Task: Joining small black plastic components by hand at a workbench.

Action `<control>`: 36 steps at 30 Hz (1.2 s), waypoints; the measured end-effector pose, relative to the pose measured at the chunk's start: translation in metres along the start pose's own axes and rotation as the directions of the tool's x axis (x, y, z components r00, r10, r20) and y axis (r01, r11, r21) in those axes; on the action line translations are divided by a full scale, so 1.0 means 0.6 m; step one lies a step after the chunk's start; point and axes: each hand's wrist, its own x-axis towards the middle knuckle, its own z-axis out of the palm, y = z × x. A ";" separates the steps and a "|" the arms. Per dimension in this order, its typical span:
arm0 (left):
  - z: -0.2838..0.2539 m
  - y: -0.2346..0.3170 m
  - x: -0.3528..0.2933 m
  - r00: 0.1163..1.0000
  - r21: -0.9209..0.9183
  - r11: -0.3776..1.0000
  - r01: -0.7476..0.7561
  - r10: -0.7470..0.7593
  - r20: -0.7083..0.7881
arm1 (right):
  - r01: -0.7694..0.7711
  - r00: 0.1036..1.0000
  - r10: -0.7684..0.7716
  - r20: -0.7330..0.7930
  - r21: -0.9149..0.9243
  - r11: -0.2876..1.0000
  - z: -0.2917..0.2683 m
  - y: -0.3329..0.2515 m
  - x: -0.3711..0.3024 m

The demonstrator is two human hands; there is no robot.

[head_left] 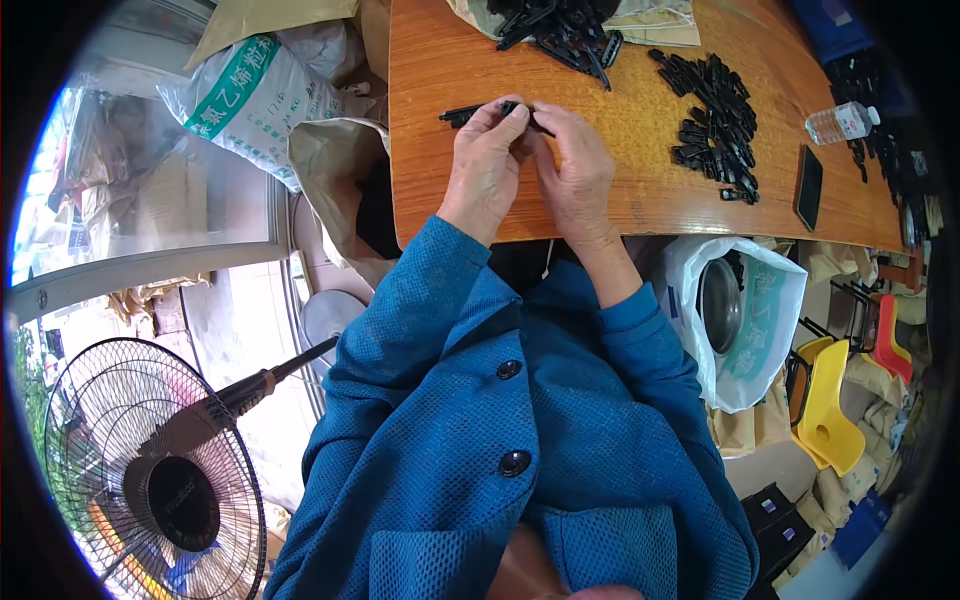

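Observation:
Over the near left part of the wooden table, my left hand and my right hand meet at the fingertips. Between them they pinch a small black plastic part, mostly covered by the fingers. Both hands are closed on it. Just left of my left fingers a black elongated piece sticks out; whether it lies on the table or is held I cannot tell. Beyond my hands is a heap of black plastic parts. To the right of my right hand lies a loose pile of similar black parts.
A clear water bottle and a black phone lie at the table's right. An open brown sack stands at the left edge, a white bag below the right edge. A standing fan and yellow chair flank me.

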 end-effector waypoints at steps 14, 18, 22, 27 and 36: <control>-0.019 0.061 0.040 0.934 0.311 0.923 -0.226 0.114 0.339 | -0.720 0.694 0.495 0.522 0.512 0.469 0.013 0.009 0.023; -0.015 0.034 0.055 0.964 0.322 0.942 -0.094 0.006 0.266 | -0.752 0.659 0.573 0.488 0.445 0.486 0.013 0.030 -0.001; -0.006 0.021 0.076 0.947 0.414 0.909 -0.056 -0.082 0.310 | -0.809 0.587 0.579 0.566 0.389 0.441 -0.019 0.078 0.002; 0.039 0.038 0.116 0.903 0.946 0.187 -0.264 -0.298 0.310 | -0.469 0.695 0.504 0.513 -0.209 0.858 -0.123 0.190 0.100; 0.096 0.010 0.304 0.887 0.869 -0.188 -0.458 -0.025 0.462 | 0.208 0.872 0.167 0.461 -0.655 0.726 -0.144 0.374 0.154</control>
